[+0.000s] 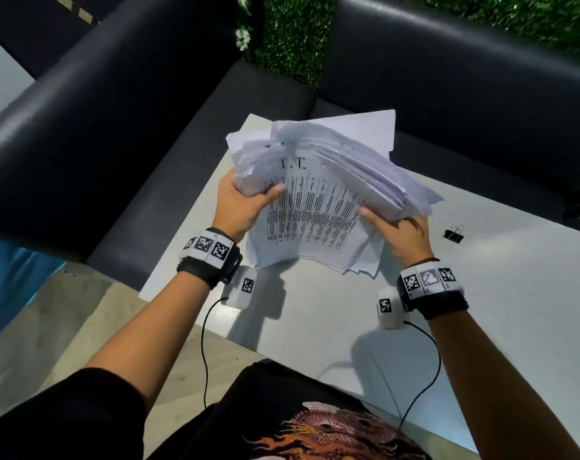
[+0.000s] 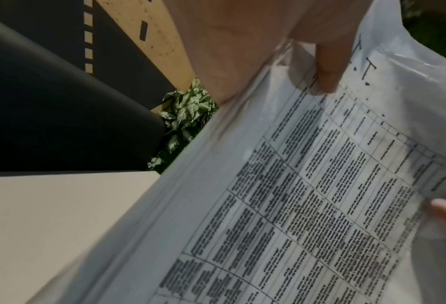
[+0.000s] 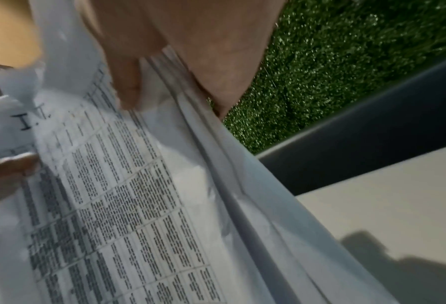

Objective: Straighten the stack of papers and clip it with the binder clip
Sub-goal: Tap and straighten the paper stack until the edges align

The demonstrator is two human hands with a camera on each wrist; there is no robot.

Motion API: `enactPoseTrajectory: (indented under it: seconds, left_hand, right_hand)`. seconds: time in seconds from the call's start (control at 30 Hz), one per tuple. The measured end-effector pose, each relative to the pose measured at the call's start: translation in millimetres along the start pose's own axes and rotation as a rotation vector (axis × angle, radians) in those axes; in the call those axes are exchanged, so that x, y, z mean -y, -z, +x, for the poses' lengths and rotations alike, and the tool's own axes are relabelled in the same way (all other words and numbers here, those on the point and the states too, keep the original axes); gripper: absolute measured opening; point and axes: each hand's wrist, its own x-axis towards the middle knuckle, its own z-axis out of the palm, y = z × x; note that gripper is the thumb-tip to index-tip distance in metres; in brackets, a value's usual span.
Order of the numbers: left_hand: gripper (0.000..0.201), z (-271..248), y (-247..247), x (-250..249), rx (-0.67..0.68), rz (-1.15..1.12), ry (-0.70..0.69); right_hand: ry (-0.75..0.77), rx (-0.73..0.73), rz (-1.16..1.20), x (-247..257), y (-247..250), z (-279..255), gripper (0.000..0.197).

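Both hands gripped an uneven stack of papers above the table.
Head view: left hand (image 1: 240,207) and right hand (image 1: 403,235) clamped the stack of papers (image 1: 318,207) above the white table (image 1: 481,310); the binder clip (image 1: 454,232) lay at 3 o'clock. Left wrist view: a thumb pressed the printed top sheet. Right wrist view: fingers curled round fanned edges.

one paper stack (image 1: 318,207), one binder clip (image 1: 454,233), two hands
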Motion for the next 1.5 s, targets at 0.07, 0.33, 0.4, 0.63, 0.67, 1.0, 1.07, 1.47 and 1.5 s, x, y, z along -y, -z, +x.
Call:
enactPoseTrajectory:
  seconds: [0.07, 0.33, 0.4, 0.63, 0.67, 1.0, 1.07, 1.47, 1.5]
  left_hand:
    - [0.049, -2.9, -1.3, 3.2, 0.027, -0.025, 0.026]
    - [0.056, 4.5, 11.4, 1.3, 0.249, -0.167, 0.11]
    - [0.061, 10.0, 12.5, -3.2, 0.262, -0.204, 0.133]
    - [0.044, 21.9, 5.8, -26.6, 0.29, -0.135, 0.105]
    - [0.047, 22.3, 4.4, -26.2, 0.272, -0.133, 0.096]
    - [0.061, 19.9, 7.8, -23.0, 0.234, -0.224, 0.062]
    - [0.063, 24.3, 10.2, -25.4, 0.285, -0.233, 0.033]
    - [0.051, 33.3, 10.8, -17.2, 0.259, -0.032, 0.1]
    - [0.05, 29.9, 7.0, -7.8, 0.244, 0.027, 0.127]
  right_hand:
    - [0.039, -0.047, 0.112, -3.4, -1.6, 0.4, 0.032]
    - [0.113, -0.071, 0.294, -16.1, 7.1, 7.5, 0.035]
    - [0.163, -0.124, 0.309, -15.9, 10.0, 9.0, 0.043]
    - [0.148, -0.064, 0.227, -3.6, 12.6, 4.5, 0.053]
    - [0.165, -0.068, 0.191, -3.9, 12.8, 4.8, 0.045]
    - [0.205, -0.044, 0.12, 6.7, 13.3, 9.1, 0.046]
    - [0.22, -0.037, 0.034, 4.5, 15.4, 12.5, 0.054]
    - [0.092, -0.188, 0.224, 8.6, 10.4, 16.0, 0.044]
    - [0.08, -0.186, 0.236, 9.5, 6.6, 16.2, 0.045]
